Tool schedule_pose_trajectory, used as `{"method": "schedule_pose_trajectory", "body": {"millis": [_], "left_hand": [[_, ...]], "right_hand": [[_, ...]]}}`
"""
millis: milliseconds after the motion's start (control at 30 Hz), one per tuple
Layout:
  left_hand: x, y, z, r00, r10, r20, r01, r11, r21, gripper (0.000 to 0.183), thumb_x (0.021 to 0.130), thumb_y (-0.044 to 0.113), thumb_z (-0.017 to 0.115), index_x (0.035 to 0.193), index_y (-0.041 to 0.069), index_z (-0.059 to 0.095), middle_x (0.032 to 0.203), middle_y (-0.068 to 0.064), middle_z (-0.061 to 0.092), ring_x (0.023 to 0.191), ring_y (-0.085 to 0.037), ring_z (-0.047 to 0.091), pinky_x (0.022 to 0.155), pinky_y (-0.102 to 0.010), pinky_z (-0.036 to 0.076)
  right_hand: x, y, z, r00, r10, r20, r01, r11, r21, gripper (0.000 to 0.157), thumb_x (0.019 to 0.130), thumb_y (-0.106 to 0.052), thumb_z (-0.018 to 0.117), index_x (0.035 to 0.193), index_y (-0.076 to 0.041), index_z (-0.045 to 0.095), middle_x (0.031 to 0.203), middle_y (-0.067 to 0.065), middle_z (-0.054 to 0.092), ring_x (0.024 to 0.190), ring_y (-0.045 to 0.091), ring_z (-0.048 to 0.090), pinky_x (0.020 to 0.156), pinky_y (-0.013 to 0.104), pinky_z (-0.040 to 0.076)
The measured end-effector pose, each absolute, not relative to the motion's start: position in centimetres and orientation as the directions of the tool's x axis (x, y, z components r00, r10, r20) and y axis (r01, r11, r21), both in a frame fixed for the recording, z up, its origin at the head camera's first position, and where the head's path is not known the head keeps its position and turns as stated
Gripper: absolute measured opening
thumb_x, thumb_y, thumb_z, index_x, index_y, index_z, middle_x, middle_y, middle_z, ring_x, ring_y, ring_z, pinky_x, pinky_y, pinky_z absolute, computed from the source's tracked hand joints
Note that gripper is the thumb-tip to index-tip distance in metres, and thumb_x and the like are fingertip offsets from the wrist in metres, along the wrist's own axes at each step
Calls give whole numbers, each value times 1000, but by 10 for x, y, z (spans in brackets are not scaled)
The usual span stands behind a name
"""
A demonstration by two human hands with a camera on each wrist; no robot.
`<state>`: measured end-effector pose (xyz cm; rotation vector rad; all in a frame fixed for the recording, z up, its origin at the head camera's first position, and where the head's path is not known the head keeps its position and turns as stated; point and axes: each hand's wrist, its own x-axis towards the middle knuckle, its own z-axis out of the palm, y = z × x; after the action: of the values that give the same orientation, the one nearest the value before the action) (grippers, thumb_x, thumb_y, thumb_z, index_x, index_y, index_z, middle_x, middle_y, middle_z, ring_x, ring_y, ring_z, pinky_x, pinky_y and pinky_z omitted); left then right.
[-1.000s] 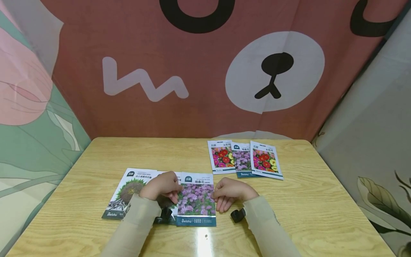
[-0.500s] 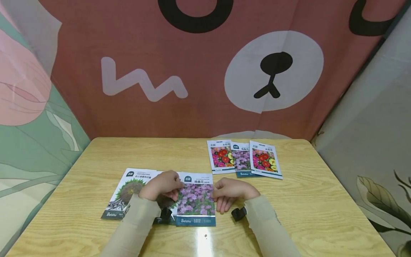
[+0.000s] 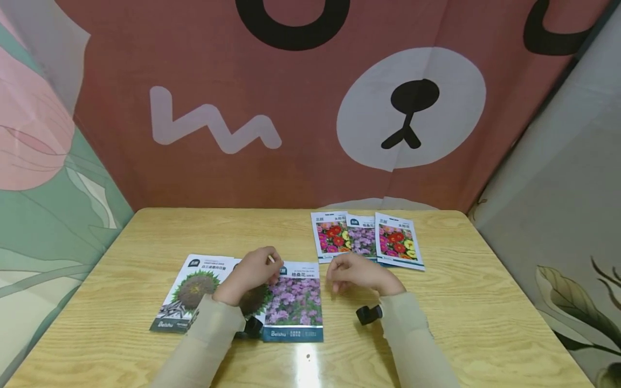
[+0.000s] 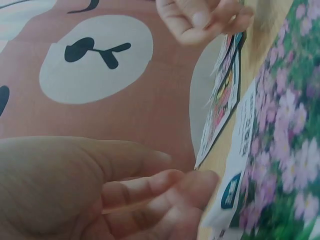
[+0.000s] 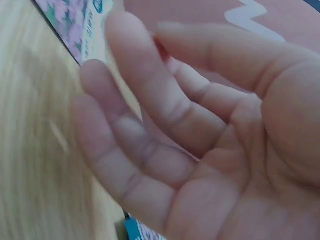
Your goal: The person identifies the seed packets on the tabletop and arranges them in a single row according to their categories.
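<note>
A seed packet with purple flowers (image 3: 296,302) lies flat on the table, overlapping the right side of a sunflower seed packet (image 3: 257,302). Further left is another sunflower seed packet (image 3: 196,291). My left hand (image 3: 253,275) hovers over the upper part of the middle packet, fingers loosely curled around nothing; the left wrist view shows the purple packet beside its fingertips. Just past the purple packet's right edge is my right hand (image 3: 361,272), raised. Its palm and loosely bent fingers (image 5: 150,90) hold nothing in the right wrist view.
At the back right of the wooden table (image 3: 461,312), two packets with red and yellow flowers (image 3: 332,237) flank a purple-flower packet (image 3: 362,237), which they partly cover. A printed cloth (image 3: 218,178) hangs behind the table's far edge.
Both hands have let go of the purple-flower packet's sides and lifted. The right hand has moved slightly right, away from its edge. The packets stay in place on the table.
</note>
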<state>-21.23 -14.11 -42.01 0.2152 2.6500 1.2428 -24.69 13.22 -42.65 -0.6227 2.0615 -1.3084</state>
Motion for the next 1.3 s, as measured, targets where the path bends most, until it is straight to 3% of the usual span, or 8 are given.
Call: {"method": "schedule_pose_trajectory", "body": {"millis": [267,467,633,1000,1300], "left_hand": [[-219,-114,-418,-980,199,-4,115,581,805,15,95,17,54,104,7,61,93,-5,62,77,-21,64,58,-30,49],[-223,-84,-413,-978,208,34,137,506,851,35,94,18,55,127,6,52,122,-13,55,101,-24,60,75,-35,53],[-226,-59,-413,-977,214,1,90,403,911,48,94,19,54,139,8,39,136,-15,42,117,-30,50,87,-41,49],[-237,-4,-431,-980,178,-87,-57,165,985,55,91,17,54,141,3,35,142,-17,39,124,-32,45,95,-45,44],[-246,22,-444,-980,120,-158,-143,125,982,58,87,15,56,140,-1,37,138,-22,43,124,-33,44,97,-42,42]], "right_hand": [[-256,151,-421,-833,-538,-129,-111,391,-913,23,92,-9,56,110,6,58,99,22,58,82,40,62,71,47,54],[-258,165,-419,-922,-369,-114,-90,492,-866,28,94,-14,57,118,0,58,115,18,57,89,33,62,74,44,54],[-262,171,-419,-958,-277,-70,-110,586,-803,30,95,-11,55,123,-2,56,124,19,55,105,34,58,80,44,52],[-268,177,-421,-975,-218,-48,-123,705,-699,37,92,-4,55,129,1,53,130,22,51,113,40,52,85,49,49],[-268,178,-423,-972,-214,-93,-109,767,-632,40,84,2,62,124,5,57,124,25,55,111,39,54,89,50,46]]}}
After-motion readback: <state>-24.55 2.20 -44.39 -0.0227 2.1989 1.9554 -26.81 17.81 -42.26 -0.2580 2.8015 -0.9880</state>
